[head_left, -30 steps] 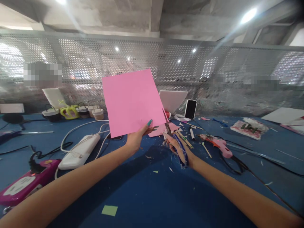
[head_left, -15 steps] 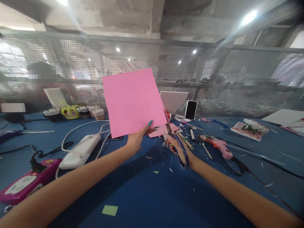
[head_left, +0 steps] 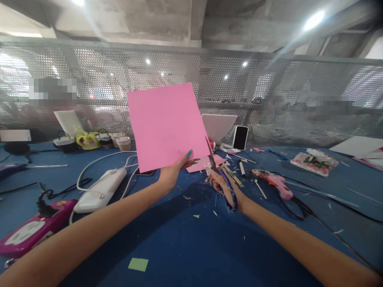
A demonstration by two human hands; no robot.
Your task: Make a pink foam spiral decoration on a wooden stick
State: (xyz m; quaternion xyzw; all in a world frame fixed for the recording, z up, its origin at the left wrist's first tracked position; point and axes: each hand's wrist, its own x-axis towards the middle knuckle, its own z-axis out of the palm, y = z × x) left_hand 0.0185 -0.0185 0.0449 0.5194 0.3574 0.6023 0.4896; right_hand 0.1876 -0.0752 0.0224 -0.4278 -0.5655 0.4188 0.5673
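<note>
Two hands above mid-bench (head_left: 191, 239) | left hand (head_left: 172, 173) fingers pinch pink sheet (head_left: 166, 125) by its lower edge; sheet nudged slightly higher than before | right hand (head_left: 226, 189) fingers grip scissors (head_left: 213, 161), blades at sheet's right edge, cut seemingly barely underway.

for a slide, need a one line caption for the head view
A pink sheet held up in the left hand, scissors in the right hand by its edge

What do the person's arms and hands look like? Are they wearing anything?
No sleeves show: the left arm and the right arm are bare to the picture's edge. No watch, bracelet or ring shows on the left hand or the right hand. The left thumbnail is painted teal. The right hand's nails are too hidden to tell.
</note>
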